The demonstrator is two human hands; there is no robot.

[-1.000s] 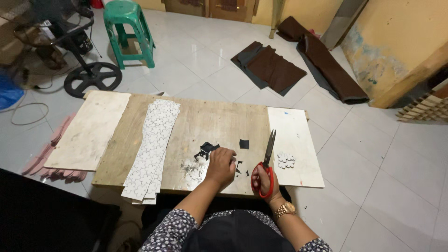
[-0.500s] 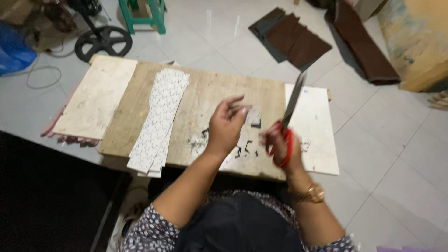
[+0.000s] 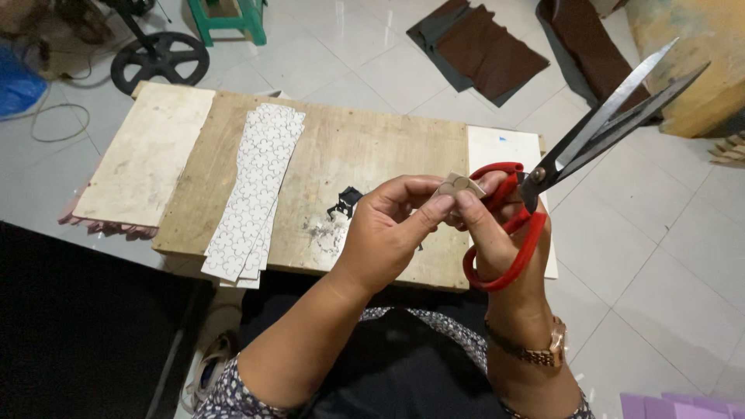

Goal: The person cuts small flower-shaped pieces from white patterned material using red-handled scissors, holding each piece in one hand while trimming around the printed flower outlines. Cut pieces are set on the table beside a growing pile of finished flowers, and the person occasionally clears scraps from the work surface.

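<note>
My left hand and my right hand are raised together above the near edge of a wooden board. Between the fingertips of both hands sits a small pale cut-out piece. My right hand also grips large scissors by their red handles, with the blades slightly apart and pointing up to the right. On the board lie a long white patterned strip and small black scraps.
A pale board lies left of the wooden one and a white sheet lies at its right end. Brown and grey fabric pieces lie on the tiled floor beyond. A green stool and a black wheel base stand at the far left.
Both hands have lifted from the board towards the camera and come together on the small pale piece. The scissors rose with my right hand and now point up to the right.
</note>
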